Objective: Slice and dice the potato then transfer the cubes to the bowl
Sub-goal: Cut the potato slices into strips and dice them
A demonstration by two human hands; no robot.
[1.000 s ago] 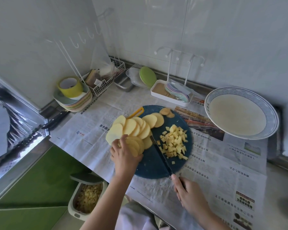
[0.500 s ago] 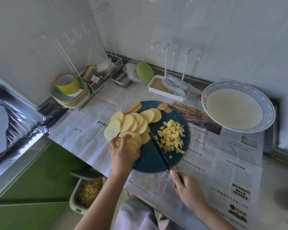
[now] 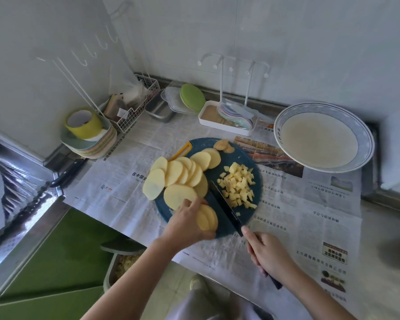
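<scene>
The person's left hand [image 3: 187,224] and right hand [image 3: 268,252] are bare, as are both forearms down to the frame's edge. Between the arms shows a pale lilac-grey creased fabric garment [image 3: 208,306], and above it a blurred light-coloured rounded shoe toe [image 3: 195,281].

One round cutting board [image 3: 240,157] and one large bowl [image 3: 278,135]. Two knives: the knife [image 3: 224,209] gripped in the right hand [image 3: 268,252] and a black-handled knife [image 3: 67,174] lying far left. About a dozen fanned slices [image 3: 176,174] on the board, overlapping too much for an exact count, plus a small stack [image 3: 207,217] of perhaps three in the left hand [image 3: 187,224]. Two brownish end pieces [image 3: 223,145]. One heap of cubes [image 3: 238,188] — too many to count. One yellow-handled peeler [image 3: 181,151], one yellow tape roll [image 3: 83,122], one wire basket [image 3: 134,109].
</scene>
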